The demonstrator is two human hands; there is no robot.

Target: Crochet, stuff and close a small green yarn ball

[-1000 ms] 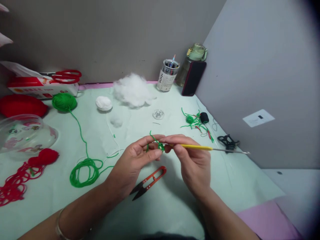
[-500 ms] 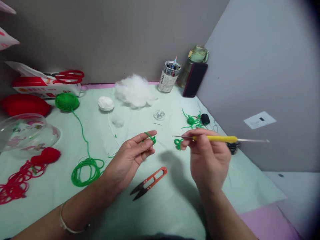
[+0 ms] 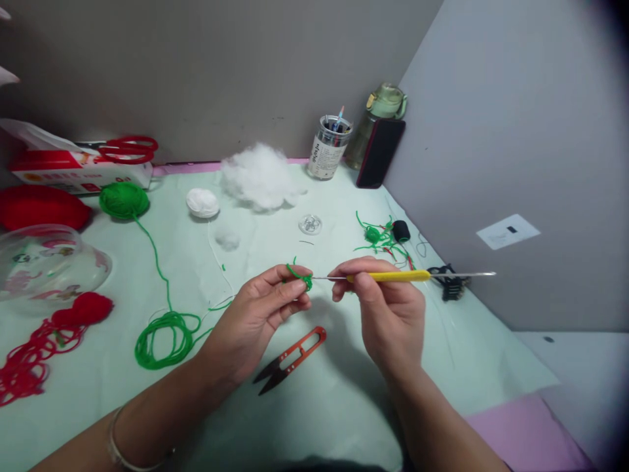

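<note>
Pinched between the thumb and fingers of my left hand is a small green crochet piece, with a short yarn end sticking up above it. My right hand grips a crochet hook by its yellow handle. The hook's thin metal tip reaches the right edge of the green piece; whether it passes through a stitch is too small to tell. Below the hands lie orange thread snips. Loosely coiled green yarn lies left of my left hand and runs up to a green yarn ball.
White stuffing, a white yarn ball and a small clear dish lie beyond my hands. A pen can, a phone and a bottle stand at the back right. Red yarn and a clear bowl are left.
My right hand has moved left with the crochet hook, bringing its tip from apart to the green piece. My left hand still pinches the piece. The view has shifted slightly.
</note>
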